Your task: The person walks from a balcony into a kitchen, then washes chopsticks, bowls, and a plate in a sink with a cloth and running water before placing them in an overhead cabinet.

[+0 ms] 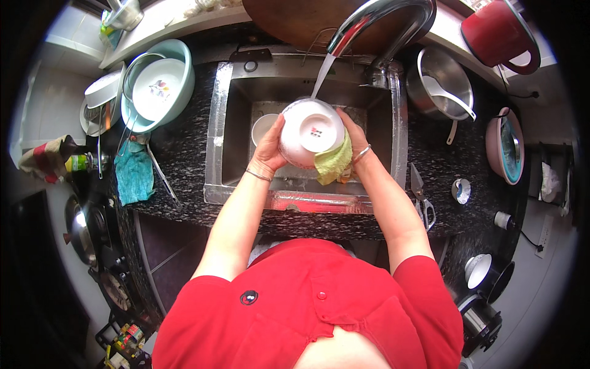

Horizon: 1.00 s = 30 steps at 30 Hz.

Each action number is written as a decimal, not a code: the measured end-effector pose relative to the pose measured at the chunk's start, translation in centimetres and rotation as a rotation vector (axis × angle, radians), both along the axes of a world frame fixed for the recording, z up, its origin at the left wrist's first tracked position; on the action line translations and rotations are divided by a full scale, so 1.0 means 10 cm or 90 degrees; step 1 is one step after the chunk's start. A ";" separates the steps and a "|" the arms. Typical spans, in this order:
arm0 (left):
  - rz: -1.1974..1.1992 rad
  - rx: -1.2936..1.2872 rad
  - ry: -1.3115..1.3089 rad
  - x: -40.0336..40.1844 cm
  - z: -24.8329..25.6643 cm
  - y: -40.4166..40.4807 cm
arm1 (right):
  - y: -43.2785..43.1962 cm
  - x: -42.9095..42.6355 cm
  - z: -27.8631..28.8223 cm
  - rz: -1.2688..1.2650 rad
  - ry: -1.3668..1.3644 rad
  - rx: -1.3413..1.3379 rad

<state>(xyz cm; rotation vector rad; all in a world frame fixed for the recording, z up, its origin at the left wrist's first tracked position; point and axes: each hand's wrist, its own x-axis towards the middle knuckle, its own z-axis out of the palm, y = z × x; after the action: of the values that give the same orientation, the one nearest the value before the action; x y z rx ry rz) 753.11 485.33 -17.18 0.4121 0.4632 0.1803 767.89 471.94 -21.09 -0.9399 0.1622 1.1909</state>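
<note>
Between my two hands a white bowl [295, 140] is held over the sink, its underside and foot ring facing up. My left hand [271, 148] grips its left rim. On the right side, my right hand [354, 134] holds the bowl together with a yellow-green cloth [334, 161], which hangs over the lower right of the bowl. Water [323, 76] runs from the chrome faucet [355, 27] onto the bowl's far edge. Another white bowl [262, 127] sits in the stainless steel sink [237, 101], partly hidden by my left hand.
Left of the sink stand a pale blue basin [184, 87] with a white dish inside, a teal cloth [133, 175] and tongs [163, 177]. To the right are a steel pot [417, 94] with a white ladle [445, 92], kitchen scissors [419, 189] and a pink basin [493, 147].
</note>
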 end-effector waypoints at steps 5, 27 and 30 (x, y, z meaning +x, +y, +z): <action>0.018 0.192 0.032 0.08 0.15 0.02 | -0.09 0.20 -0.37 0.196 -0.749 -0.646; 0.112 0.139 0.019 0.25 0.22 -0.03 | 0.38 0.28 0.43 0.103 -0.120 0.013; 0.209 0.041 -0.008 0.29 0.11 0.02 | 0.27 -0.01 0.09 -0.117 0.063 0.026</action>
<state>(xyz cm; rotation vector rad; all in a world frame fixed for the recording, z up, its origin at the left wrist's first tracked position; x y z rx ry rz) 755.98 485.51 -16.07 0.3960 0.5114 0.5168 767.82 474.60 -20.21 -0.8124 0.2969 1.0671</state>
